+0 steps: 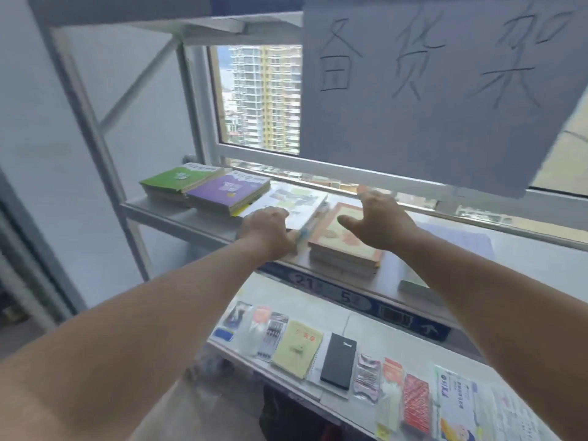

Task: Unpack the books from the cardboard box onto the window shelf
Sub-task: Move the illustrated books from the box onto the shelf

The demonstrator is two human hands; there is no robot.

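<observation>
Head view: orange-cover book stack (343, 240) lies flat on window shelf (534, 253) near front edge, white-cover stack (289, 200) just beside at its 9 o'clock. Right hand (378, 224) spread wide over orange stack, likely aligning it. Left hand (267, 230) curled at white stack's near corner; grip blurred, cannot tell. Purple stack (227, 192), green stack (178, 181) at 10 o'clock. Room for more at 3 o'clock; window frame (318, 167) bounds 12 o'clock. Cardboard box out of view.

shelf (178, 214): grey painted metal, matt, smooth | window frame (318, 168): white painted metal, slight sheen | sign (429, 90): plain paper, matt | green book (178, 179), purple book (227, 189): glossy paper covers | white book (292, 202) under my left hand (270, 230): glossy paper | orange book (346, 240): matt paper cover | black notebook (339, 361): smooth, matt | packets (367, 377): clear glossy plastic
</observation>
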